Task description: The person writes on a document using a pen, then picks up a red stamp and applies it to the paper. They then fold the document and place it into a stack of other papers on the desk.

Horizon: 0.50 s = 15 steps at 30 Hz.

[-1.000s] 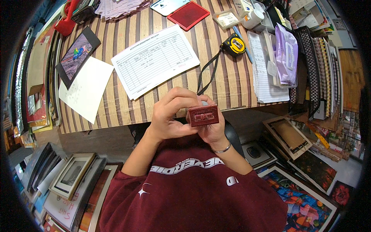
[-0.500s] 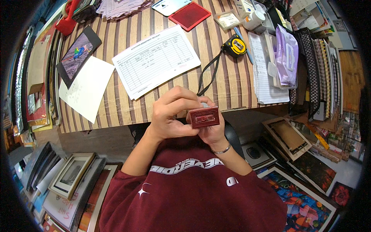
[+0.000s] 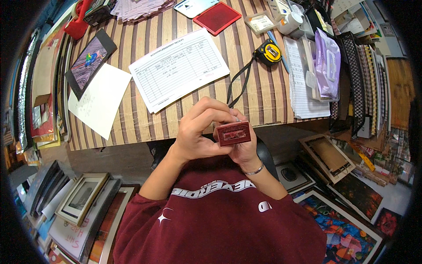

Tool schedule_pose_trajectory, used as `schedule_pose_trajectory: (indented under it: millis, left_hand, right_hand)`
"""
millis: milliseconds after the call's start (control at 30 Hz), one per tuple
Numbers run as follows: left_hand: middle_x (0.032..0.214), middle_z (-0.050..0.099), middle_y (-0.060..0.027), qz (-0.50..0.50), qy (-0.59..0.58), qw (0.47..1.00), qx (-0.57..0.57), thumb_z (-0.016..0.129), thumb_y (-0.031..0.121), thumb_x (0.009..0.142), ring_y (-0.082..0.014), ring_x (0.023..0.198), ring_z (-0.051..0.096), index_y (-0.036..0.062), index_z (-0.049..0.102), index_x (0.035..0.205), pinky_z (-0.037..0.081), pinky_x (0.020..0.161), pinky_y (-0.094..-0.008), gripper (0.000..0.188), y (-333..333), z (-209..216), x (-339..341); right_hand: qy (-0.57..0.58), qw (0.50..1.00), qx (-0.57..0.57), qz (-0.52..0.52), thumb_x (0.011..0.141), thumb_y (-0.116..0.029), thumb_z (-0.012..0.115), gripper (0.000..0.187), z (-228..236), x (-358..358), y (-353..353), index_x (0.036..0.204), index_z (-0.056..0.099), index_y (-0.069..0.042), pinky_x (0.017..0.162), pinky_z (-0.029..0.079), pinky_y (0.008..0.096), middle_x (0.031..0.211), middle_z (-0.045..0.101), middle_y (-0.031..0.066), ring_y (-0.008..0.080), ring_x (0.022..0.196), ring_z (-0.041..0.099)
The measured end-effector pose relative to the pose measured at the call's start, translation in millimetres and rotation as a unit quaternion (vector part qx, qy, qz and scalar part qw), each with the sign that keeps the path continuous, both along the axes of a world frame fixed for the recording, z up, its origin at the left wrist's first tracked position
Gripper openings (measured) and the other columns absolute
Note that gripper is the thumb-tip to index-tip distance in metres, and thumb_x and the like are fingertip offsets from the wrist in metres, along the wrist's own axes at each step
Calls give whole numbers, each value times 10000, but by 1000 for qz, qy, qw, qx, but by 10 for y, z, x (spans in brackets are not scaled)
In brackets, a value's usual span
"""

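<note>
In front of my chest, just off the table's near edge, both hands hold a rubber stamp [image 3: 233, 133]. Its reddish-brown rectangular face is turned up, with raised lettering in a central band. My left hand [image 3: 198, 130] has its thumb and fingers closed round the stamp's left and far sides. From the right and below, my right hand [image 3: 244, 150] grips it, most of its fingers hidden. Beyond them on the striped table [image 3: 171, 115] lies a receipt pad [image 3: 179, 70] with handwriting in its grid. Farther back sits an uncovered red ink pad [image 3: 216, 18].
A yellow-black tape measure [image 3: 268, 53] with a strap [image 3: 239, 81] lies right of the pad. A phone [image 3: 91, 64] overlaps a cream sheet [image 3: 102, 101] at left. Purple wipes [image 3: 326, 64] and a lined notebook [image 3: 303, 103] are at right. Picture frames [image 3: 82, 198] stand below.
Both hands and the stamp have shifted very slightly in the picture, along with the whole scene. Their hold on the stamp looks nearly the same.
</note>
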<state>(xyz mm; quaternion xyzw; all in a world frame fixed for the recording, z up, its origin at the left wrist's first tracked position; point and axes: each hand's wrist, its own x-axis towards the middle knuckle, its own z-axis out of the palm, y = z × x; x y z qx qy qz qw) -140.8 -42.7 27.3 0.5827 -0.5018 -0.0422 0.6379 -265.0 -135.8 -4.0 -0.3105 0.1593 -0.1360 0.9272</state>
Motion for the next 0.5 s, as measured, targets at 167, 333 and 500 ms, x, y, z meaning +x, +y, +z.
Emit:
schedule_pose_trajectory:
  millis: [167,333,500]
  left_hand:
    - [976,645,-111,0,5,1000,-6,836,72,559,-230,869,646,27,666,973,523,747,-312,449,-22,-33,-20]
    - [977,645,-111,25,28,999,6,834,61,575,-229,864,651,29,672,969,527,754,-313,427,3,0,-33]
    - [975,648,-111,17,25,1000,6,842,57,589,-226,866,659,32,683,964,532,757,-314,409,10,-44,-26]
  right_hand:
    - [-4,1000,9,-14,1033,-392,417,419,-39,0,9,1201,459,-10,752,579,296,1004,601,103,180,865,656]
    - [-6,1000,-9,-7,1044,-375,398,398,-65,-29,-25,1218,445,-20,761,582,306,1018,615,121,201,881,664]
    - [-37,998,39,-15,1055,-369,377,394,-132,-43,-23,1247,429,-29,786,577,319,1042,620,137,214,894,668]
